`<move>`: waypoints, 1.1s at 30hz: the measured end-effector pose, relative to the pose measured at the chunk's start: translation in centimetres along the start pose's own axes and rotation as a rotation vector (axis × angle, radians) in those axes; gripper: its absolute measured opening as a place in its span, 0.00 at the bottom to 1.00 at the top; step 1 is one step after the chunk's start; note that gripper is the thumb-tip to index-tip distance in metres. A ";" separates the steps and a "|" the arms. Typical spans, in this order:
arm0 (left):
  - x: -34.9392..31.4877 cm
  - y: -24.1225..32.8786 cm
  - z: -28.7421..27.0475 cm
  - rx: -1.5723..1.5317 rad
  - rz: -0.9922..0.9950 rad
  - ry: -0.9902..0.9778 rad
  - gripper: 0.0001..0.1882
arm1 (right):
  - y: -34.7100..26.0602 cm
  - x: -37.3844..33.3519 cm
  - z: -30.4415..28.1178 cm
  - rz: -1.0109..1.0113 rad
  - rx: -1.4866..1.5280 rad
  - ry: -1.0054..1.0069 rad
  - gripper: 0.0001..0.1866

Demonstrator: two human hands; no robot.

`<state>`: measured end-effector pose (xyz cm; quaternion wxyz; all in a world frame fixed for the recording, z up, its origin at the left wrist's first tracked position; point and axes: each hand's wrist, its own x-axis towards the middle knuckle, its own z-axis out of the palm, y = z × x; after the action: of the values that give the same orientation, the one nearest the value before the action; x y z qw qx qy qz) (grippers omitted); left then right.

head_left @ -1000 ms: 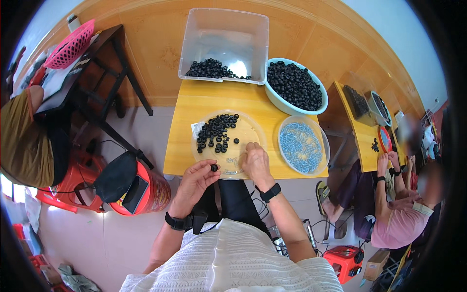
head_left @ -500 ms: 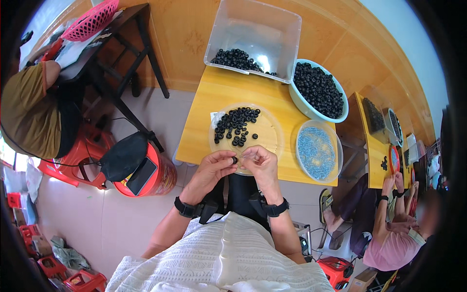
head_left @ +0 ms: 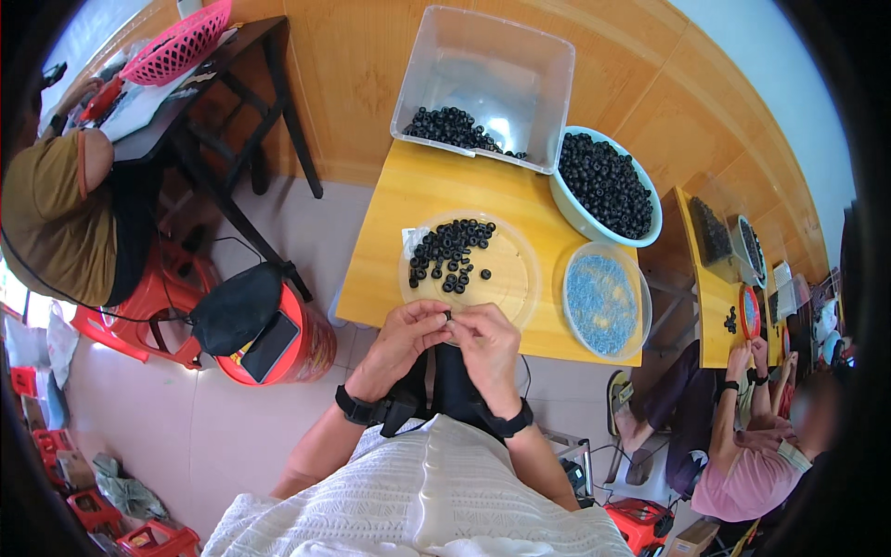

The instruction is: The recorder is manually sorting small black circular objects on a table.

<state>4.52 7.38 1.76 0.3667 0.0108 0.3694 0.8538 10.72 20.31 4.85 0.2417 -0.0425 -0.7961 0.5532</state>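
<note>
Both of my hands meet over the near edge of a round clear tray. My left hand pinches a small black ring between thumb and fingertips. Against that ring, my right hand is closed in a pinch; whatever its fingertips hold is too small to make out. Several loose black rings lie in the clear tray, with one apart from the pile, beyond my hands. To the right, a shallow clear dish contains many tiny light-blue pieces.
Behind the tray on the yellow table stand a tilted clear bin and a pale basin, both with black rings. A red bucket with a phone on top is at the left. Other people sit on both sides.
My right hand has moved left, bringing its fingertips against the ring in my left hand. The table scene sits slightly lower in view.
</note>
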 end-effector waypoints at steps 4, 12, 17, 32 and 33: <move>0.4 -0.2 -0.2 -0.079 0.036 -0.026 0.09 | -0.7 -0.7 1.2 -0.323 -0.374 0.096 0.10; 0.1 0.7 -0.8 -0.121 0.033 0.000 0.08 | 3.4 6.9 -2.8 -0.275 -0.573 -0.071 0.09; -0.6 0.6 -1.4 -0.141 0.041 -0.018 0.08 | 5.5 9.4 -2.2 -0.273 -0.615 -0.365 0.11; -0.7 1.0 -1.6 -0.191 0.067 -0.010 0.09 | 4.2 8.3 -2.6 0.361 0.528 -0.228 0.07; -0.6 0.9 -1.5 -0.192 0.062 -0.020 0.09 | 3.8 7.9 -2.9 0.375 0.584 -0.235 0.07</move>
<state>4.00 5.63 1.43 0.3430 -0.0046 0.2815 0.8961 4.27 26.95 4.90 0.0446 -0.0531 -0.6053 0.7930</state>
